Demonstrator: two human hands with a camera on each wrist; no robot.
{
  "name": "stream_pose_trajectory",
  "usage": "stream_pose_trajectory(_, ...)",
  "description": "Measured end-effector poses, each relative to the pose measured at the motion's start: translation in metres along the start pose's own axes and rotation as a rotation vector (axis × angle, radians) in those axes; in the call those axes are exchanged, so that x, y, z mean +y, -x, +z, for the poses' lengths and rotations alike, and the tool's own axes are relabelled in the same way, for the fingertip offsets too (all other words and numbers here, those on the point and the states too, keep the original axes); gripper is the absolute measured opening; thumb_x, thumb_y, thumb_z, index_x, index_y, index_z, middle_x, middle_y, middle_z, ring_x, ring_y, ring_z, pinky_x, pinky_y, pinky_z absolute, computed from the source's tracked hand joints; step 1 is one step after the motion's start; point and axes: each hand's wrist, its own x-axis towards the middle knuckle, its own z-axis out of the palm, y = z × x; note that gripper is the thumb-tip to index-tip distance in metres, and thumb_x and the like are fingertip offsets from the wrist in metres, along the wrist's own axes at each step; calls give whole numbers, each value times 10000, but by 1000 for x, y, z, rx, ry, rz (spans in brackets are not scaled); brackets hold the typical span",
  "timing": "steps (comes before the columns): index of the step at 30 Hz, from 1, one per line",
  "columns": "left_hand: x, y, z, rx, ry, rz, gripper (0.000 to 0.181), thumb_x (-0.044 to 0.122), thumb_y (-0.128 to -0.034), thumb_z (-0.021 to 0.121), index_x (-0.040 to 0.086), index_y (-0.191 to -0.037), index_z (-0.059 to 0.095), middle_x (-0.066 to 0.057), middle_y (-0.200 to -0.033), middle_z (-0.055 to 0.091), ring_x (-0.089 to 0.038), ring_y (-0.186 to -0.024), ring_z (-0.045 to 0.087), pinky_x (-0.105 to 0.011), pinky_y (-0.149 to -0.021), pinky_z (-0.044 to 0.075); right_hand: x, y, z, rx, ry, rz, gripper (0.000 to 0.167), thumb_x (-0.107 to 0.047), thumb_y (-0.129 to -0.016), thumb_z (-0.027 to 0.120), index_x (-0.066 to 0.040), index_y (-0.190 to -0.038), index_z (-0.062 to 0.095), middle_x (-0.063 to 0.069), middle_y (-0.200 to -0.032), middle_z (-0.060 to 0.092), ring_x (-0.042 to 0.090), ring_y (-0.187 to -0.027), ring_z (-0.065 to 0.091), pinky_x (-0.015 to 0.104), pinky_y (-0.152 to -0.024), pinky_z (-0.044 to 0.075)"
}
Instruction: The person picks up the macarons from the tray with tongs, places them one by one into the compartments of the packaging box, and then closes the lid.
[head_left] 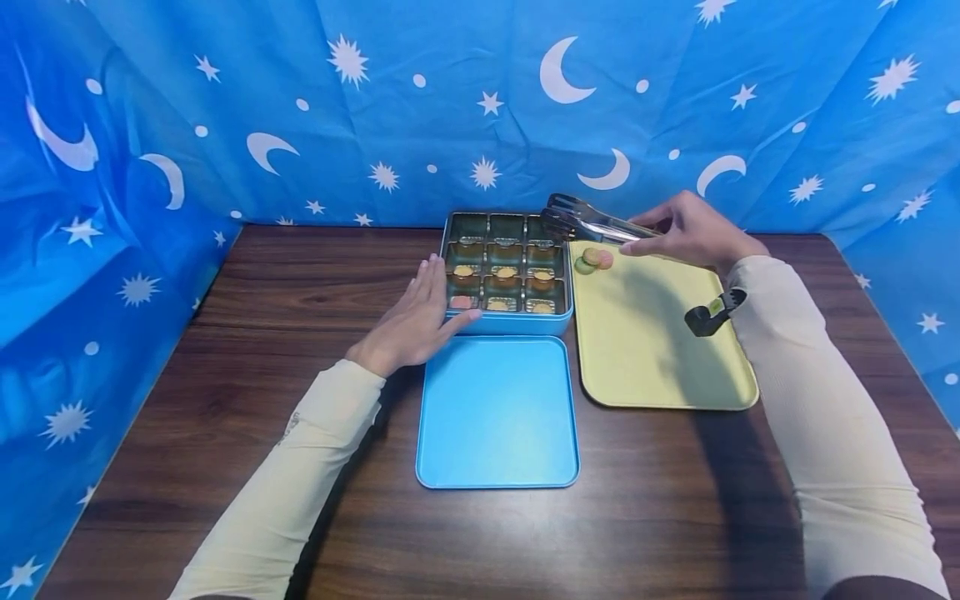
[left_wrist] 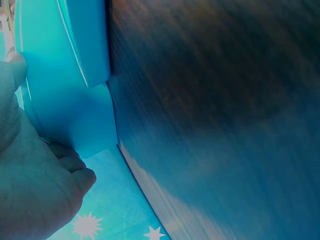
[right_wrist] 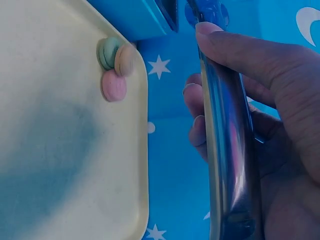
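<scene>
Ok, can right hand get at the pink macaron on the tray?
Likely yes: the right hand holds tongs, and the pink macaron looks free on one side, though the tan macaron crowds another.

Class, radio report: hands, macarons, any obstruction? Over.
Left hand against blue tin; right hand gripping tongs at tin's far right corner. Three macarons on yellow tray. Lid off; nothing visibly blocking tongs.
</scene>
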Motion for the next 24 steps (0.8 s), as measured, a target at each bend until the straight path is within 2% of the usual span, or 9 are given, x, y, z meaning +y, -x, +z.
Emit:
stream_pose_trajectory(6, 0, -1, 0, -4, -3, -7, 985, 654, -1029, 342, -11, -1579, -132, -193, -1664, -159, -302, -1536, -145, -434, -1242, -4, -1, -4, 3, -1, -8, -20, 543, -301, -852, 846, -5, -1281, 693, 73, -783, 624, 139, -583, 390, 296, -519, 345)
stream_pose_trajectory(12, 0, -1, 0, -6, -4, -12, 983, 656, -1028, 339, -7, -1580, -133, -185, -1665, -163, -302, -1538, -140, -432, -1242, -4, 1, -3, 0, -12, -14, 5, 584, -329, -849, 846, -9, -1307, 676, 127, -1004, 723, 149, -600, 403, 304, -545, 372)
stream_pose_trajectory(14, 0, -1, 0, -9, -3, -12, 981, 652, -1029, 342, -4, -1579, -138, -179, -1664, -169, -299, -1537, -143, -435, -1242, -8, 3, -1, -2, -16, -11, 21, 613, -354, -847, 844, -10, -1322, 665, 121, -960, 711, 152, -593, 394, 311, -547, 369)
stream_pose_trajectory(16, 1, -1, 0, -5, -4, -10, 982, 652, -1029, 346, -8, -1581, -129, -187, -1667, -155, -306, -1540, -133, -435, -1243, -1, 6, 3, -4, -12, 6, 32, 628, -377, -848, 838, -13, -1329, 662, 112, -845, 671, 149, -563, 364, 318, -530, 354)
stream_pose_trajectory(20, 0, -1, 0, -2, -3, -7, 984, 644, -1031, 356, -14, -1581, -125, -191, -1666, -152, -311, -1539, -130, -438, -1242, 2, 16, 12, -9, 12, 46, 34, 636, -401, -847, 834, -20, -1328, 666, 24, -618, 484, 136, -498, 311, 319, -478, 331)
stream_pose_trajectory(22, 1, -1, 0, -2, -1, -9, 985, 644, -1030, 358, -15, -1581, -124, -188, -1666, -155, -308, -1539, -134, -436, -1242, 2, 22, 16, -11, 17, 49, 46, 653, -416, -842, 834, -23, -1334, 662, 1, -597, 412, 133, -486, 303, 319, -461, 325)
stream_pose_trajectory(24, 0, -1, 0, -6, -1, -9, 981, 635, -1034, 363, -12, -1579, -133, -187, -1665, -161, -307, -1538, -137, -441, -1241, -4, 28, 21, -12, 19, 40, 68, 677, -430, -837, 834, -21, -1345, 652, 46, -613, 426, 131, -485, 291, 320, -452, 317)
